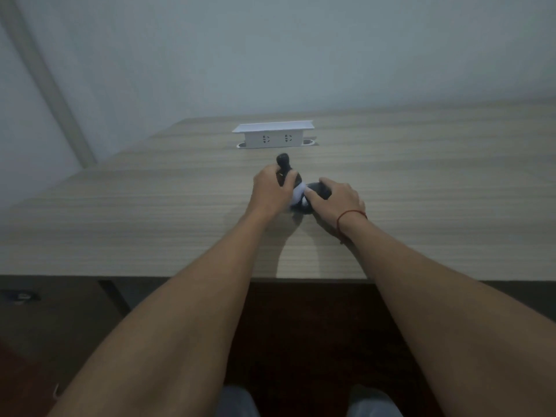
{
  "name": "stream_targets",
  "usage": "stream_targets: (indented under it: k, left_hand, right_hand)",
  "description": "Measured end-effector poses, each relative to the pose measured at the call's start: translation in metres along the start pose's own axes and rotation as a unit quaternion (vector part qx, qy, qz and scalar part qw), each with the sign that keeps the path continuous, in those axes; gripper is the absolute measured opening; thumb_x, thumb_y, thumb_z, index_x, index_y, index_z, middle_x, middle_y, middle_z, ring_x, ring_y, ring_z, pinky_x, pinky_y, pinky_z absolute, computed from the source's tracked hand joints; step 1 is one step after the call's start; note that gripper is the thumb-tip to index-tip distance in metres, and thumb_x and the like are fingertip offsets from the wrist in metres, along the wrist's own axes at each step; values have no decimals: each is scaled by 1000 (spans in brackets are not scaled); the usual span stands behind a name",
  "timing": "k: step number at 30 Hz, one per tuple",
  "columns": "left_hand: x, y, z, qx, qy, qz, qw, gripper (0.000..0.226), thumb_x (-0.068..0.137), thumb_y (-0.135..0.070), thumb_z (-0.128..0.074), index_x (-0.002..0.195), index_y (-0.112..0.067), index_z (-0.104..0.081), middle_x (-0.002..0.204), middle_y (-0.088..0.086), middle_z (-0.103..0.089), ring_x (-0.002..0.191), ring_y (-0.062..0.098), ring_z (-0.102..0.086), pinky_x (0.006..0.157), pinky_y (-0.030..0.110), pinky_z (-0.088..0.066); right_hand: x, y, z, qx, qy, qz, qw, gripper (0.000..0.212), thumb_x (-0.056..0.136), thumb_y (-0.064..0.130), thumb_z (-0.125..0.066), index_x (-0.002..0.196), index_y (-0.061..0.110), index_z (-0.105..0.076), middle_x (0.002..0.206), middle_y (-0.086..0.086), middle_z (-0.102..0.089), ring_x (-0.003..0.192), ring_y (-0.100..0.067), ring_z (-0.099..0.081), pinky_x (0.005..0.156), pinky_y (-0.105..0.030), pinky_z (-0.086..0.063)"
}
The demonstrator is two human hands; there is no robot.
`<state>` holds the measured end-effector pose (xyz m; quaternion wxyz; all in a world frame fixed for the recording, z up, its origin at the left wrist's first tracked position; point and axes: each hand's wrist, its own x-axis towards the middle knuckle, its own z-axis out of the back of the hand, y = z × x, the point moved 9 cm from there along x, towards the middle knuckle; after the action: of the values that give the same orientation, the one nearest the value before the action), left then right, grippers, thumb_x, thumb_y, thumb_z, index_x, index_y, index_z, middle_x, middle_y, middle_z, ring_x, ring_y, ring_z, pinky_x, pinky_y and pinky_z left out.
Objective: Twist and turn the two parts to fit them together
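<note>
Now, head view, all placed from the white pop-up socket box (273, 135):
Socket box: stands raised from the pale wood-grain table (120, 212), near its far edge, two outlets facing the person.
Left hand (270, 192): just nearer than the box, fingers curled round a black handle-shaped object (284, 168) that rises tilted above the knuckles.
Right hand (338, 200): nearer than the box and slightly right, fingers bent over a dark rounded object (317, 189); thumb beside a small white piece (301, 195) between both hands.
Red string bracelet (350, 216): on the right wrist.
Objects: blurred, exact kind unclear; resting at table level, well short of the box.
</note>
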<state>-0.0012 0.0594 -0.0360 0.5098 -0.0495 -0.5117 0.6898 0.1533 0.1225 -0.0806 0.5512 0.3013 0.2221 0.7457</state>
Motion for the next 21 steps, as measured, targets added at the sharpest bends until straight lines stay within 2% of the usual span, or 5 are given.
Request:
stream_targets:
  k: [3,8,16,19,21]
  left_hand:
    - [2,16,-2,36,7,38,999,33,93,-26,-57,106,3,-63,107,19,-67,97,32,-64,80,34,-50]
    - [-6,18,3,-24,-31,32,999,30,93,-28,-55,98,0,-64,91,10,-63,86,24,-60,71,26,-41]
    - [2,-5,5,2,-28,-10,1000,25,93,-26,-57,84,-3,-62,81,10,-63,75,22,-57,63,20,-37]
    - [5,9,-6,74,23,15,997,29,91,-27,-60,93,2,-65,92,14,-67,84,28,-64,71,33,-50]
    - [9,12,-1,100,21,13,995,28,91,-26,-59,89,1,-63,89,13,-65,82,28,-62,71,31,-47]
  right_hand:
    - [-2,2,2,5,7,4,1000,59,85,52,-50,138,26,-43,139,-9,-51,129,-30,-44,110,-41,-32]
    - [-4,4,3,-1,13,5,1000,55,86,45,-47,139,28,-42,140,-7,-51,130,-30,-43,111,-39,-29]
    - [-1,4,1,-18,15,5,1000,53,87,47,-42,138,35,-42,143,-3,-50,131,-28,-42,109,-38,-28]
    - [-1,4,-1,-26,18,10,999,53,88,45,-39,140,35,-39,143,-3,-50,131,-28,-42,108,-39,-26]
    - [-2,5,-2,-30,24,11,999,51,90,43,-36,140,36,-38,144,-3,-48,132,-28,-40,108,-40,-24]
